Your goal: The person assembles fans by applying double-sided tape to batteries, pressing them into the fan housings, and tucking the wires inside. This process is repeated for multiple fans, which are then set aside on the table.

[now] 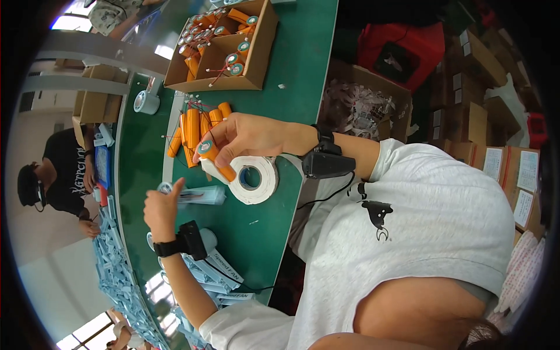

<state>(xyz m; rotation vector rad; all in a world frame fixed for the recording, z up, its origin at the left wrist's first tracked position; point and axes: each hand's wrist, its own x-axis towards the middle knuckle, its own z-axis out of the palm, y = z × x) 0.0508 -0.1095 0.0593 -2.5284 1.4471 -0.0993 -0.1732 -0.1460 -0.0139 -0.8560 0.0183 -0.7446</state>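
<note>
Bench: green top (300, 76) under the white tape roll (265, 189), which lies flat with its blue core showing; the roll is my landmark.
Co-worker: a person (61, 154) in black, across the bench, well apart from the roll.
Blue heap: pale blue parts (116, 265) piled in a long band, far from the roll, on the co-worker's side.
Carton: cardboard, divided inside (233, 83), above the roll in my view; orange batteries with thin wires and white plugs fill its compartments.
Casings: several pale blue ones (213, 277), below the roll in my view, near my left forearm.
Loose batteries: an orange bunch (191, 128), wires on top, between the roll and the carton, some lying across others.
My right hand: just beside the roll (248, 134), pinching one battery between thumb and fingers; a black device is strapped at the wrist.
My left hand: past the roll, lower in my view (160, 213), thumb raised, fingers curled away; I cannot tell whether they hold anything.
Near casing: a single pale blue one (204, 195), between my left hand and the roll.
Held battery: orange with a teal-ringed end (207, 150), tilted, its lower end at the roll's edge; I cannot tell if they touch.
</note>
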